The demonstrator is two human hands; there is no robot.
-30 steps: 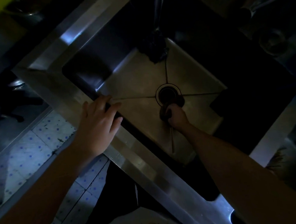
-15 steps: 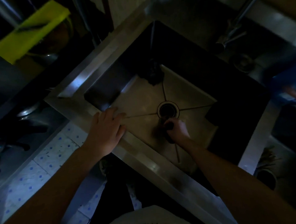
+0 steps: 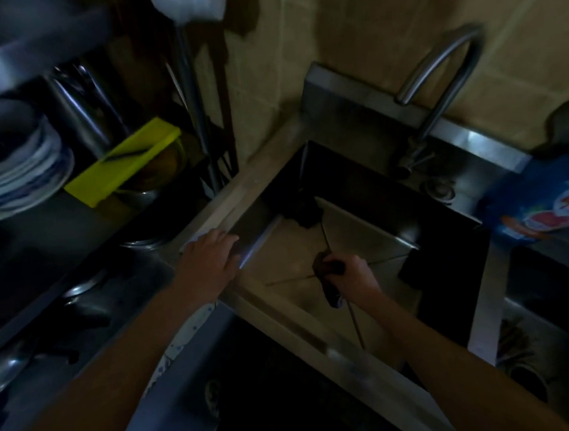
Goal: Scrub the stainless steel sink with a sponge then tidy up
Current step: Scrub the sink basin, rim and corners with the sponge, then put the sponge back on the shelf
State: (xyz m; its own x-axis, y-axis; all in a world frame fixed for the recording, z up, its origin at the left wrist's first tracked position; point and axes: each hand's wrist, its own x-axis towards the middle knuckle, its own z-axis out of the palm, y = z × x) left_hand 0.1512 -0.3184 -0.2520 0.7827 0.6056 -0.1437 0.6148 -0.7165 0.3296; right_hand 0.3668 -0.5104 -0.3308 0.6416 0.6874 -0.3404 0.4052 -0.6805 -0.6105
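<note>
The scene is dim. A square stainless steel sink (image 3: 366, 230) fills the middle of the head view. My right hand (image 3: 354, 276) is down in the basin and grips a dark sponge (image 3: 325, 269) against the sink floor, over the drain, which is hidden beneath it. My left hand (image 3: 211, 252) rests flat with straight fingers on the sink's left rim (image 3: 239, 198). A dark lump (image 3: 304, 214) lies in the basin's far corner.
A curved tap (image 3: 440, 72) rises behind the sink. Left of it stand stacked plates (image 3: 20, 176), a yellow board (image 3: 122, 161) and metal pots. A blue packet (image 3: 539, 202) lies on the right counter. A dark flat object (image 3: 411, 268) leans at the basin's right.
The camera has tilted up, bringing the tap, wall and dish rack into view. My right hand stays on the sponge at the drain; my left hand stays on the rim.
</note>
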